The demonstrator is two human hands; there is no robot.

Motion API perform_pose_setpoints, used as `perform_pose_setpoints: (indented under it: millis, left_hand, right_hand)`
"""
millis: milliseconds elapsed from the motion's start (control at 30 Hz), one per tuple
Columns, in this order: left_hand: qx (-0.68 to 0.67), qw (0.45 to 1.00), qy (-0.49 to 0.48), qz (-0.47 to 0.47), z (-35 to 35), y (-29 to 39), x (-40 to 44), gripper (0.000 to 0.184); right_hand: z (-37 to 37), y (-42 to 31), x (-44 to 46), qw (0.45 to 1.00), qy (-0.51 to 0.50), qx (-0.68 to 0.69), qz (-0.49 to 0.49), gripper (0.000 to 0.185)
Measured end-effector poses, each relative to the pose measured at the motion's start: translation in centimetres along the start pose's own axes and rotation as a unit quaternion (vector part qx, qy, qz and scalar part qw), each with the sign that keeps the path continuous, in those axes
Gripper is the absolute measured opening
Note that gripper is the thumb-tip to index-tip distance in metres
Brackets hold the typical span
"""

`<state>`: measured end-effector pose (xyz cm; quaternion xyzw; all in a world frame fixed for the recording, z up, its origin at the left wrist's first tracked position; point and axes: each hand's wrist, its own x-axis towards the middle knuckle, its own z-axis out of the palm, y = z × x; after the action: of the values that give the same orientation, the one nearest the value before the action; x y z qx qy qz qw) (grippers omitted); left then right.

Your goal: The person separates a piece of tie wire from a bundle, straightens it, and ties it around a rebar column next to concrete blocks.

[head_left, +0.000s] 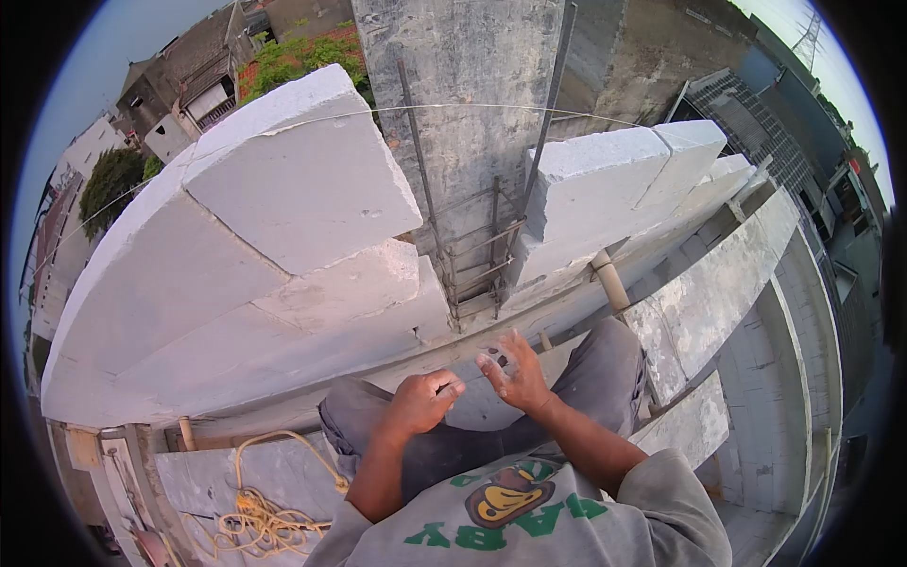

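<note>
My left hand (pixel 427 401) is above my lap with its fingers curled. A small dark spot shows at the fingertips, and I cannot make out whether anything is held. Close by on the right, my right hand (pixel 518 374) is raised, thumb and fingers apart and dusted white, with no object visible in it. The two hands do not touch. Beyond them stands a wall of white blocks, a left section (pixel 283 189) and a right section (pixel 605 175). Between the sections, steel reinforcing bars (pixel 417 156) rise upright from a gap, joined by short crossbars (pixel 482 274).
A thin string (pixel 491 107) stretches across the wall. Yellow rope (pixel 257 518) lies in a tangle on a grey board (pixel 203 477) at lower left. A worn plank (pixel 723 279) and a pipe (pixel 610 281) are at right. Rooftops far below show the height.
</note>
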<state>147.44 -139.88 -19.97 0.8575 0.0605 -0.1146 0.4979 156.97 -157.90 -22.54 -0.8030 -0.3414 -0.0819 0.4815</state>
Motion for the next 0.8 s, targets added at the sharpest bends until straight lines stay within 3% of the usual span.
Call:
perform_pose_setpoints:
  millis: [100, 200, 300, 400, 533, 800]
  left_hand:
    - [0.036, 0.999, 0.03, 0.018, -0.7, -0.5, -0.4, 0.027]
    - [0.099, 0.994, 0.037, 0.039, -1.5, -1.4, -1.4, 0.031]
    - [0.051, 0.998, 0.031, 0.025, -1.7, -2.8, -2.8, 0.035]
    - [0.073, 0.99, 0.119, -0.026, -1.5, -2.7, -4.4, 0.032]
    - [0.147, 0.906, 0.397, -0.021, -0.4, -3.1, -5.7, 0.03]
    - [0.061, 0.731, 0.663, -0.149, 1.5, -8.2, -13.5, 0.037]
  right_hand:
    - [1.2, 1.4, -0.9, 0.988, -0.151, 0.016, -0.029, 0.021]
    - [1.8, 0.0, -1.6, 0.973, -0.222, 0.042, -0.056, 0.02]
    - [1.9, -1.0, -1.2, 0.956, -0.277, 0.016, -0.092, 0.017]
    - [2.6, -1.1, -0.6, 0.939, -0.324, -0.007, -0.112, 0.014]
    - [3.6, -1.4, 0.9, 0.951, -0.294, 0.012, -0.096, 0.01]
    - [5.6, -4.4, 2.0, 0.928, -0.344, 0.07, -0.126, 0.008]
